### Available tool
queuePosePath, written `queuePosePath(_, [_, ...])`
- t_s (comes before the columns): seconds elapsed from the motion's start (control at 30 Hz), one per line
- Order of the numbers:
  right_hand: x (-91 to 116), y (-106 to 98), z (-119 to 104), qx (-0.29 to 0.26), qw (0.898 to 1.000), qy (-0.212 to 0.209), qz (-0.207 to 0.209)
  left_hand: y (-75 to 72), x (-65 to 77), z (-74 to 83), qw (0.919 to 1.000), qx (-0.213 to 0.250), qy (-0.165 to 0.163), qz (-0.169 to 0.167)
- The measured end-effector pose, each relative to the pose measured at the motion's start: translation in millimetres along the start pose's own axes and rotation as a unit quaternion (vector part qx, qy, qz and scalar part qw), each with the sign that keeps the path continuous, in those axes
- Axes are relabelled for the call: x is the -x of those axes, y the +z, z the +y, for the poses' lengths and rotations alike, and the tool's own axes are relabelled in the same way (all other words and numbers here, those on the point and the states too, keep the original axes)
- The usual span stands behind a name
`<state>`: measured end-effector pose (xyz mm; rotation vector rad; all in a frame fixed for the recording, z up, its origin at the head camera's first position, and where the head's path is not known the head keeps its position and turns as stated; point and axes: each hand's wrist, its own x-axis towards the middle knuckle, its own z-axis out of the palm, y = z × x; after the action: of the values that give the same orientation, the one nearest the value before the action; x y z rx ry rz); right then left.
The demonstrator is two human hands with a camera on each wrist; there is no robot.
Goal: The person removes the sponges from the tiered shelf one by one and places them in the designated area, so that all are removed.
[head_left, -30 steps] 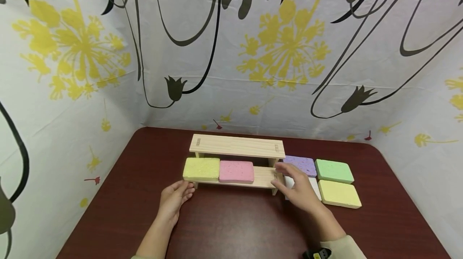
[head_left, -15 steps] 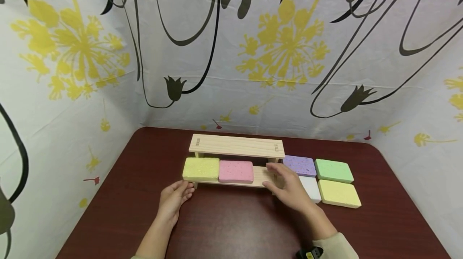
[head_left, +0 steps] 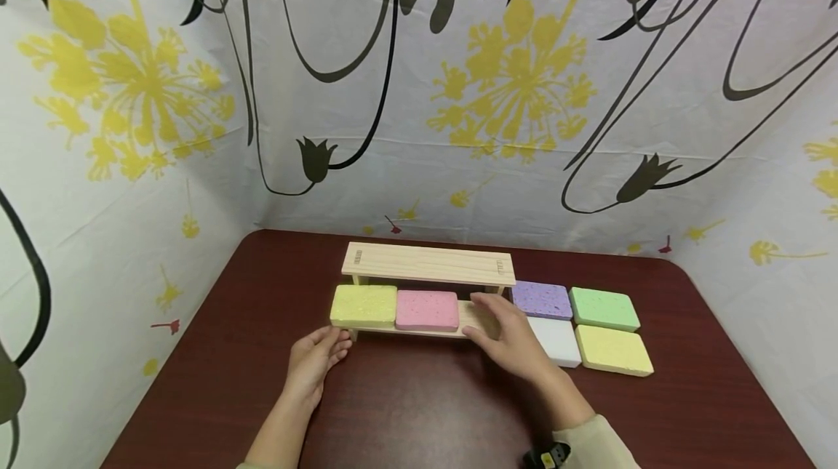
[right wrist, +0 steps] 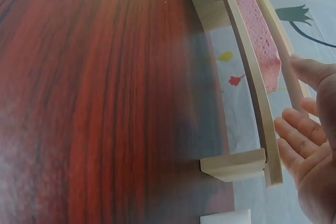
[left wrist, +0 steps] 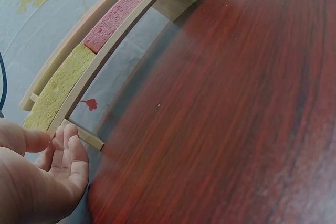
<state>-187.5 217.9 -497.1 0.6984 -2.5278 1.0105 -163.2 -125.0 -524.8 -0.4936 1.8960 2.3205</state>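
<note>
A pale two-tier wooden rack stands at the back middle of the table. On its lower tier a yellow sponge lies at the left end, with a pink sponge side by side with it. My left hand grips the lower tier's front left corner, thumb by the yellow sponge and fingers curled below the board. Over the tier's right part is my right hand, thumb and fingers spread apart and holding nothing. Its fingertips are just right of the pink sponge, as the right wrist view confirms.
Right of the rack lie a purple sponge, a green sponge, a white block and a pale yellow sponge, grouped in two rows. A patterned cloth hangs behind the dark red table.
My right hand has moved left along the lower tier toward the pink sponge, uncovering more of the white block and purple sponge. The left hand stays at the corner.
</note>
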Motion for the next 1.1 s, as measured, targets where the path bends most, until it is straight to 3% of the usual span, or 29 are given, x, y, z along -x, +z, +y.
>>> queuePosePath(0.77, [-15.7, 20.7, -9.4, 0.035, 0.998, 0.037, -0.024, -0.6, 1.2, 0.9, 1.0, 0.0, 0.001, -0.002])
queuePosePath(1.1, [-21.9, 27.7, -13.8, 0.072, 0.997, 0.018, -0.033, -0.4, 3.4, 2.2, 1.0, -0.004, 0.004, -0.004])
